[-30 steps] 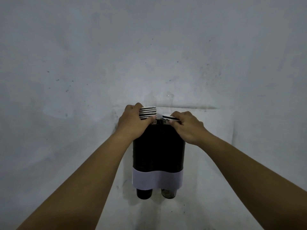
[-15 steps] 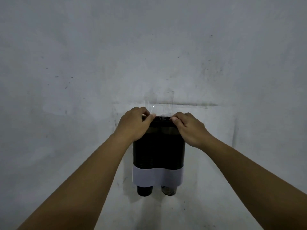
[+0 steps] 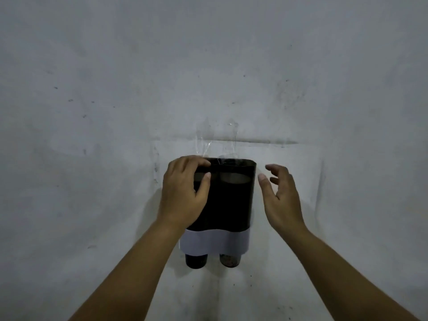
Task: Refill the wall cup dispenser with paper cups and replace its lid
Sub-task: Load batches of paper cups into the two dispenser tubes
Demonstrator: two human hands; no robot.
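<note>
Dispenser: we are looking at a dark twin-tube wall cup dispenser (image 3: 228,200) hanging on a scuffed grey wall (image 3: 115,89), straight ahead of us and slightly below eye level; a white band (image 3: 215,242) is wrapping its lower part
Top of dispenser: the top is standing open with no lid on it, and through the dark front we are seeing the pale rim of a cup stack (image 3: 235,178) sitting just below the top edge in the right-hand tube
Cups below: two cup bottoms are poking out under the white band, a dark one (image 3: 195,260) on the left and a speckled one (image 3: 230,260) on the right, side by side
Left hand: our left hand (image 3: 183,195) is resting against the upper left of the dispenser, fingers curving over its top rim and the thumb lying across the front; the fingers are close together and lightly bent, and we cannot tell how firmly they are gripping
Right hand: our right hand (image 3: 281,193) is hovering just beside the dispenser's right edge, not touching it, fingers spread apart and loosely curved, holding nothing
Wall detail: a strip of clear tape (image 3: 232,135) is glinting on the wall just above the dispenser, along a faint horizontal seam
</note>
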